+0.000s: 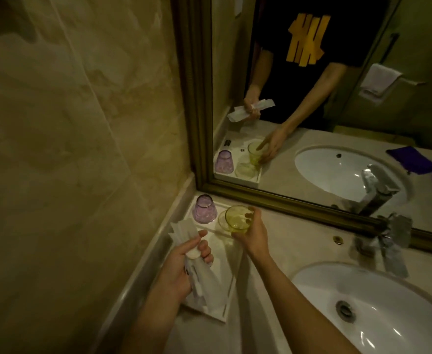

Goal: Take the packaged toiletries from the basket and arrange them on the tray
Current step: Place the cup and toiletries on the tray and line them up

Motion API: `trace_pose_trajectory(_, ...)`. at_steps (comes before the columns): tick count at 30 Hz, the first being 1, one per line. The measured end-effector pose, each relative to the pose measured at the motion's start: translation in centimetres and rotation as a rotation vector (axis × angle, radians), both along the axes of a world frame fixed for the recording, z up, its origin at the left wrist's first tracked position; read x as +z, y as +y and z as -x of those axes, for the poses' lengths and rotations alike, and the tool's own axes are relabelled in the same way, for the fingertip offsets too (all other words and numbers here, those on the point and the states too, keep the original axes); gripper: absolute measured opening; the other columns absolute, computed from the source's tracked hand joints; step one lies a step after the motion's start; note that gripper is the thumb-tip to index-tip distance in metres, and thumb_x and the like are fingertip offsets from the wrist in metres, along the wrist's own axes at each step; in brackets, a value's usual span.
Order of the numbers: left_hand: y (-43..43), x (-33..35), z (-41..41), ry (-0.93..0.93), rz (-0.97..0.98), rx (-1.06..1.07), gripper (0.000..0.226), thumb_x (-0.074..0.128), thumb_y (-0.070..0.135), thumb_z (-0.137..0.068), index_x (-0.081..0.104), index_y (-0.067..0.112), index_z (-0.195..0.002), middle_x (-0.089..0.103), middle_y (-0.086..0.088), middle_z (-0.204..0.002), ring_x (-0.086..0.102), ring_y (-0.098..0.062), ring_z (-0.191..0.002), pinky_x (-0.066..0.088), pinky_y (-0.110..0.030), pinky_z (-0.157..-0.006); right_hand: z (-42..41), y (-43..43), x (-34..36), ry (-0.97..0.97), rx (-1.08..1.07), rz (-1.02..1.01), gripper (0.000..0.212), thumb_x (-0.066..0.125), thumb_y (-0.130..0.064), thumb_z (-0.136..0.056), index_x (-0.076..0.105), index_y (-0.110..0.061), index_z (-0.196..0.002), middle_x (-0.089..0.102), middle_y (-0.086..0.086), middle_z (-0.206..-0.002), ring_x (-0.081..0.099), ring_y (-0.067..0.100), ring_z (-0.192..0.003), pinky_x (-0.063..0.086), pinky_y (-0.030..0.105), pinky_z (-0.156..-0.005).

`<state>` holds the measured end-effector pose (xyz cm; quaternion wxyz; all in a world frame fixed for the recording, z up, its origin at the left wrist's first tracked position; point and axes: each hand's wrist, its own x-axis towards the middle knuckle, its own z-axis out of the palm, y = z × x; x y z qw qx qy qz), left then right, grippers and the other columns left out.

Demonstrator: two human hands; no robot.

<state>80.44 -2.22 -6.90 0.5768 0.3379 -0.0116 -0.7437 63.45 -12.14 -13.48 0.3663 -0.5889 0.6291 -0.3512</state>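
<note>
Though bunched in hand — white, flat packets (184,232)

No legible text, number or brand name in view. Black T-shirt (309,42), seen in mirror (337,103): yellow graphic of five upright bars crossed by diagonal strokes, tally-mark style, no lettering. White tray (229,297): small dark marks visible in mirror reflection, too small to read. White packets (204,284) in left hand (181,267): dark print spot, illegible.
</note>
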Motion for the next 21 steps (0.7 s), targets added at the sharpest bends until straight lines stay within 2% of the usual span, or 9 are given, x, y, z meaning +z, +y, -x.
trace_pose_trajectory(2,-0.5,-0.2,-0.4,-0.006,-0.020,-0.003,0.022,0.052,0.007,-0.087,0.053,0.003,-0.108,0.041,-0.004,-0.063,0.041,-0.015,-0.053,0.039,-0.027,-0.047,-0.8,-1.3,-0.6,0.024,-0.017,-0.010,0.085,0.088,-0.011,-0.063,0.041,-0.021,-0.132,0.066,0.007,-0.122,0.065,0.028,-0.109,0.054,0.040,-0.090)
trace_pose_trajectory(8,-1.5,-0.8,-1.3,-0.015,-0.052,0.008,0.027,0.057,0.012,-0.086,0.053,0.002,-0.110,0.043,-0.006,-0.065,0.043,-0.016,-0.055,0.039,-0.028,-0.047,-1.8,-3.2,-2.3,0.092,-0.021,-0.020,0.095,0.091,-0.008,-0.064,0.036,-0.018,-0.140,0.063,0.012,-0.129,0.063,0.032,-0.114,0.054,0.043,-0.093)
trace_pose_trajectory(12,-2.0,-1.2,-1.6,0.044,-0.073,0.018,0.028,0.054,0.021,-0.092,0.055,0.001,-0.110,0.046,-0.009,-0.069,0.045,-0.020,-0.059,0.039,-0.031,-0.051,-1.6,-3.4,-3.3,0.110,-0.034,-0.026,0.096,0.091,-0.012,-0.066,0.034,-0.020,-0.143,0.062,0.011,-0.132,0.063,0.031,-0.116,0.054,0.042,-0.093)
trace_pose_trajectory(14,-2.1,-1.4,-1.5,0.068,-0.078,0.030,0.031,0.051,0.020,-0.091,0.056,-0.001,-0.113,0.047,-0.011,-0.072,0.047,-0.022,-0.061,0.039,-0.031,-0.053,-1.4,-3.4,-3.2,0.124,-0.014,-0.040,0.103,0.091,-0.012,-0.066,0.030,-0.020,-0.149,0.055,0.012,-0.140,0.057,0.032,-0.124,0.051,0.041,-0.098)
trace_pose_trajectory(16,-2.3,-1.4,-1.3,0.072,-0.067,0.026,0.031,0.050,0.015,-0.088,0.056,-0.002,-0.113,0.050,-0.013,-0.074,0.048,-0.023,-0.063,0.040,-0.032,-0.054,-1.1,-3.0,-2.2,0.109,-0.030,-0.055,0.109,0.090,-0.010,-0.066,0.026,-0.018,-0.154,0.042,0.014,-0.150,0.044,0.032,-0.135,0.041,0.038,-0.108)
trace_pose_trajectory(18,-2.6,-1.5,-1.0,0.067,-0.067,0.015,0.032,0.052,0.011,-0.084,0.057,-0.002,-0.112,0.053,-0.015,-0.078,0.051,-0.025,-0.067,0.042,-0.032,-0.054,-0.8,-1.9,-0.2,0.114,-0.070,0.004,0.094,0.086,-0.009,-0.071,0.036,-0.014,-0.150,0.039,0.013,-0.149,0.039,0.030,-0.137,0.035,0.032,-0.109)
trace_pose_trajectory(21,-2.9,-1.5,-0.3,0.058,-0.086,0.024,0.034,0.053,0.008,-0.079,0.058,-0.003,-0.110,0.058,-0.018,-0.081,0.055,-0.027,-0.072,0.045,-0.031,-0.051,-0.9,1.3,3.4,0.103,-0.045,0.279,0.045,0.080,-0.011,-0.078,0.061,-0.014,-0.119,0.054,0.006,-0.123,0.054,0.024,-0.116,0.044,0.027,-0.096)
